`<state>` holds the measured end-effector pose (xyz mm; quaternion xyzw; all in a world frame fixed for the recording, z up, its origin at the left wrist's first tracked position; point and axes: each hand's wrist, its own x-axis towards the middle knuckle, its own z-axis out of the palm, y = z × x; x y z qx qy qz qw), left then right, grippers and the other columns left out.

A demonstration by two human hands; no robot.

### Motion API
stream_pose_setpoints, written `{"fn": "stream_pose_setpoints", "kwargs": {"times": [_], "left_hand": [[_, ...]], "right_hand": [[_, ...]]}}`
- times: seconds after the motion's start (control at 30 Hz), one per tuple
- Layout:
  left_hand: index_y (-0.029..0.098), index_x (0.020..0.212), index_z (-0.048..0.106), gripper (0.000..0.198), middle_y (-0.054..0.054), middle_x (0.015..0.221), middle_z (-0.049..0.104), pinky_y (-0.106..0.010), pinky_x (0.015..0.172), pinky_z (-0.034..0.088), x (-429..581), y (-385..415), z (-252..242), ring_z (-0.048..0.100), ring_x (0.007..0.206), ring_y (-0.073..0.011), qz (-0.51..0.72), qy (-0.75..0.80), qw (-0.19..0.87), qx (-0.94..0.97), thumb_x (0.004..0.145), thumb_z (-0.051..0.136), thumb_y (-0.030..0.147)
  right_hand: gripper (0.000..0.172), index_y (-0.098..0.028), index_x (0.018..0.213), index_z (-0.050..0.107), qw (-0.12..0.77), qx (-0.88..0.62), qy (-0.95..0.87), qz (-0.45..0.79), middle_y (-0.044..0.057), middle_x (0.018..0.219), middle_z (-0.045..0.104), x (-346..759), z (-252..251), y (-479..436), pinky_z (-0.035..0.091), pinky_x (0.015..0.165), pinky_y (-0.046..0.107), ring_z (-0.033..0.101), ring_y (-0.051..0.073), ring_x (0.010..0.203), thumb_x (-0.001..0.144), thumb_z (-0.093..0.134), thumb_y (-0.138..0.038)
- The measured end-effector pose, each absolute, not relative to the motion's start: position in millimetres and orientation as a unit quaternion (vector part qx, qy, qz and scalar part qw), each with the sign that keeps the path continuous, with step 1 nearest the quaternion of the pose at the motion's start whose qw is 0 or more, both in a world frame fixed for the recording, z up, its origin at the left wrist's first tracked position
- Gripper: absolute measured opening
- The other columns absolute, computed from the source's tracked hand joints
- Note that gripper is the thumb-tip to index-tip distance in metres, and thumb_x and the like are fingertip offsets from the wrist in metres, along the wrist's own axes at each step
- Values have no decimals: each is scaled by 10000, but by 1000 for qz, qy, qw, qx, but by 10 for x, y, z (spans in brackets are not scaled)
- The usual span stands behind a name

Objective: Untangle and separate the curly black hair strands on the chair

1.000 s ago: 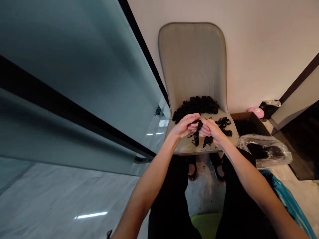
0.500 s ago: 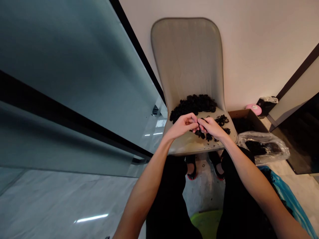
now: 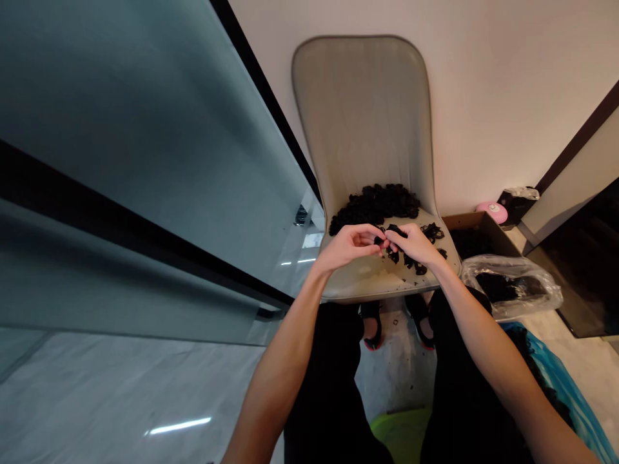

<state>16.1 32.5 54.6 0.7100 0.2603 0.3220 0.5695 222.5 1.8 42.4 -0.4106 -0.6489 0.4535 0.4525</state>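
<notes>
A fingertip grip on both sides here: the right hand (image 3: pixel 412 243) pinches a small black part (image 3: pixel 396 229), and the left hand (image 3: pixel 349 246), fingers curled, nips a dark bit (image 3: pixel 378 240) right beside it, though whether they're one piece I can't tell. It's all above the chair seat (image 3: pixel 360 281), over loose black scraps (image 3: pixel 416 265), and it looks light, thin and bendy, probably best taken by an edge between thumb and forefinger. Farther back, a dark heap (image 3: pixel 377 203) sits before the backrest (image 3: pixel 362 103).
</notes>
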Motion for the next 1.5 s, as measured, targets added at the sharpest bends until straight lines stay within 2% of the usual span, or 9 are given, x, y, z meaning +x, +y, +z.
{"fn": "stream_pose_setpoints", "kwargs": {"times": [0.13, 0.3, 0.5, 0.57, 0.8, 1.0, 1.1, 1.4, 1.5], "left_hand": [[154, 1012, 710, 245, -71, 839, 771, -310, 777, 596, 190, 285, 558, 759, 771, -190, 339, 272, 563, 703, 797, 764, 259], [156, 934, 637, 250, -25, 731, 728, -255, 667, 572, 252, 338, 514, 720, 650, -152, 434, 273, 551, 658, 774, 783, 282], [167, 896, 592, 307, 7, 670, 681, -236, 595, 520, 271, 417, 436, 652, 564, -122, 452, 277, 555, 641, 781, 786, 376], [170, 886, 596, 294, 13, 666, 671, -237, 612, 519, 275, 429, 414, 650, 582, -121, 466, 286, 530, 648, 794, 778, 381], [179, 868, 601, 245, -18, 880, 691, -264, 760, 542, 369, 436, 385, 661, 776, -120, 545, 322, 419, 651, 785, 785, 319], [192, 1001, 715, 221, -44, 923, 721, -282, 745, 530, 417, 418, 358, 667, 818, -152, 515, 352, 323, 712, 809, 766, 290], [185, 972, 742, 229, -43, 859, 730, -296, 711, 528, 423, 409, 333, 666, 761, -163, 509, 378, 298, 714, 800, 789, 328], [191, 953, 744, 154, -12, 821, 686, -275, 687, 501, 460, 272, 437, 618, 716, -139, 481, 386, 193, 763, 822, 776, 264], [194, 945, 739, 123, -5, 807, 662, -276, 694, 490, 477, 211, 495, 593, 712, -137, 458, 386, 156, 785, 834, 763, 241]], "right_hand": [[359, -143, 694, 713, 459, -404, -625, 485, -14, 563, 590, 2202, 389, 40, 343, 549, 239, 479, 90, 527, 882, 612, -433], [328, -167, 611, 624, 474, -380, -579, 544, -27, 525, 534, 2103, 383, 34, 316, 512, 234, 431, 82, 491, 835, 632, -407], [281, -171, 587, 603, 476, -362, -571, 563, -37, 513, 509, 2046, 427, 28, 272, 478, 232, 380, 70, 469, 791, 617, -364], [287, -173, 577, 598, 480, -378, -565, 554, -41, 492, 495, 2039, 407, 49, 274, 484, 234, 377, 69, 462, 792, 607, -364], [317, -184, 600, 612, 558, -430, -525, 478, -42, 497, 493, 1986, 297, 170, 343, 548, 248, 425, 91, 490, 836, 591, -394], [371, -181, 679, 663, 589, -483, -556, 332, 15, 642, 646, 2003, 281, 193, 433, 713, 287, 570, 146, 648, 917, 544, -439], [391, -188, 661, 632, 585, -499, -575, 280, 32, 702, 677, 2016, 265, 189, 435, 760, 299, 594, 167, 718, 936, 537, -449], [536, -202, 637, 545, 541, -497, -582, 349, 13, 624, 569, 2059, 195, 277, 380, 654, 295, 511, 152, 627, 947, 449, -629], [591, -198, 641, 555, 527, -517, -591, 326, 18, 623, 563, 2066, 208, 249, 362, 648, 299, 507, 158, 641, 941, 419, -689]]}}
